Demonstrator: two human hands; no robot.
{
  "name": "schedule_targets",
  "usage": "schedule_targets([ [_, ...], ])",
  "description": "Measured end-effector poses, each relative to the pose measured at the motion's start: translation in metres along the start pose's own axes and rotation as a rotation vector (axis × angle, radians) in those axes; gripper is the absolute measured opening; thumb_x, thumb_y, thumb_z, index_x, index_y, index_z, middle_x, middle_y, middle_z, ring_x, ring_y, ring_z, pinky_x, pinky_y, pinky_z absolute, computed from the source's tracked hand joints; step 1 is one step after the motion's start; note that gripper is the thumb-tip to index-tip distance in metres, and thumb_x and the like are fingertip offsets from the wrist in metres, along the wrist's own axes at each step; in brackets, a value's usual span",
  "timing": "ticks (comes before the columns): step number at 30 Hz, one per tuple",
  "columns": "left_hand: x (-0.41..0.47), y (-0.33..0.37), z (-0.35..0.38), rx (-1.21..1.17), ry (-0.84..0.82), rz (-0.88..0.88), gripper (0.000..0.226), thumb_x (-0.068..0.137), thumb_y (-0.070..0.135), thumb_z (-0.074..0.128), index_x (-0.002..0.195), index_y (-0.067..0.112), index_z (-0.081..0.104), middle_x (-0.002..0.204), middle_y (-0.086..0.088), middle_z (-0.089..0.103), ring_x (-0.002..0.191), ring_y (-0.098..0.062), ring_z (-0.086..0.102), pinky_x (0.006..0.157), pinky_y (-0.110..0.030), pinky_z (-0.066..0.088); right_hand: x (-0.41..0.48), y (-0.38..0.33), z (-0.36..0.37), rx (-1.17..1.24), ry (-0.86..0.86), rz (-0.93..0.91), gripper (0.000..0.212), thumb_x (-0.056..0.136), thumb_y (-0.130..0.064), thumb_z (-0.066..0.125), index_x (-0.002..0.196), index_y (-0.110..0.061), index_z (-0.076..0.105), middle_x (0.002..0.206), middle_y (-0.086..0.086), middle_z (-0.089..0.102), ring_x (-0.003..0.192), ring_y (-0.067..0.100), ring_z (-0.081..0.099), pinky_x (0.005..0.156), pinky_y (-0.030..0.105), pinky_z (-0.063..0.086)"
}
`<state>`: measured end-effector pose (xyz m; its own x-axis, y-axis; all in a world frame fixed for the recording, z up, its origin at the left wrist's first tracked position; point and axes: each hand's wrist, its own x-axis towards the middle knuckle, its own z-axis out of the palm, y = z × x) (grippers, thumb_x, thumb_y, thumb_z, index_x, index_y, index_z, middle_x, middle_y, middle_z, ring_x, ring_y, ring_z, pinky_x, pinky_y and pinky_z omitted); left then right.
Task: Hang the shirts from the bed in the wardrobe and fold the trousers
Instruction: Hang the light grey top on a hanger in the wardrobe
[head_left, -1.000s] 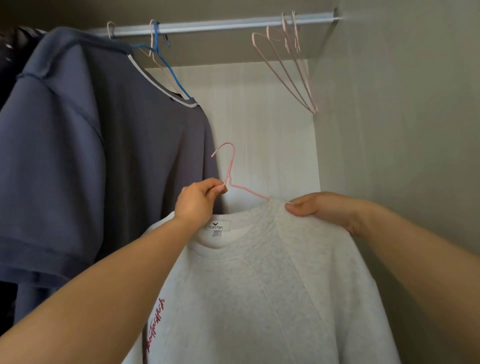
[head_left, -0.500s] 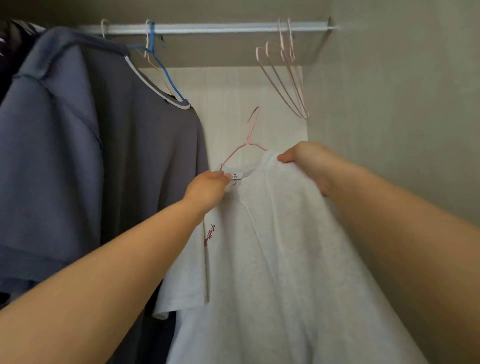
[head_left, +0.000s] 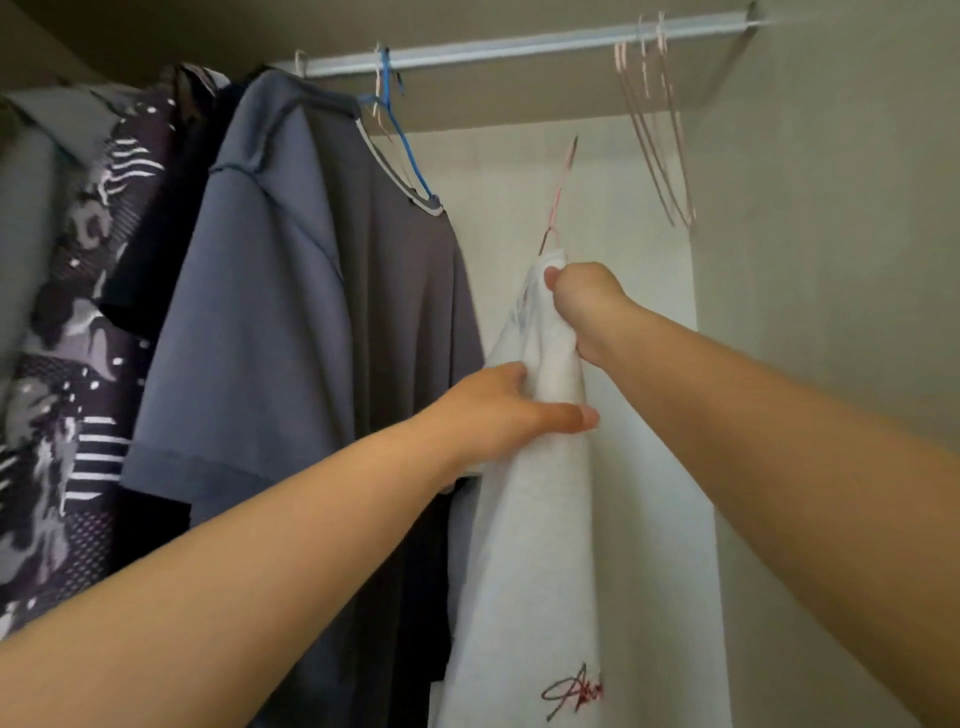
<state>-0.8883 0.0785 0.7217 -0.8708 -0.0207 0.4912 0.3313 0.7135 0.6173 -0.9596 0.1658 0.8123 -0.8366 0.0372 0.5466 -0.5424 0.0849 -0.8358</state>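
Observation:
A white shirt (head_left: 540, 545) with red script near its hem hangs edge-on from a pink wire hanger (head_left: 560, 195), whose hook points up, well below the wardrobe rail (head_left: 519, 47). My right hand (head_left: 582, 306) grips the shirt's bunched top at the hanger's base. My left hand (head_left: 509, 410) holds the shirt's fabric a little lower, thumb stretched across it. The hanger's shoulders are hidden inside the shirt.
A blue-grey shirt (head_left: 291, 322) hangs on a blue hanger (head_left: 400, 140) left of the white one, with dark patterned garments (head_left: 67, 332) further left. Several empty pink hangers (head_left: 660, 135) hang at the rail's right end beside the wardrobe's side wall (head_left: 831, 260).
The white shirt has turned edge-on and risen toward the rail. My right hand shifted from its shoulder to the top at the hanger; my left hand dropped from the collar to lower fabric.

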Motion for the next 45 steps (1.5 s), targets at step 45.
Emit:
schedule_targets([
  [45,0.097,0.043,-0.144,1.103,0.699,0.278,0.042,0.088,0.003,0.046,0.125,0.023,0.041,0.099,-0.007,0.057,0.075,-0.027,0.047,0.063,-0.035,0.039,0.127,-0.148,0.047,-0.58,0.158,-0.379,0.036,0.094,-0.013,0.038,0.127,-0.004,0.05,0.127,0.011,0.054,0.106,0.027,0.056,0.073,0.028,0.04],
])
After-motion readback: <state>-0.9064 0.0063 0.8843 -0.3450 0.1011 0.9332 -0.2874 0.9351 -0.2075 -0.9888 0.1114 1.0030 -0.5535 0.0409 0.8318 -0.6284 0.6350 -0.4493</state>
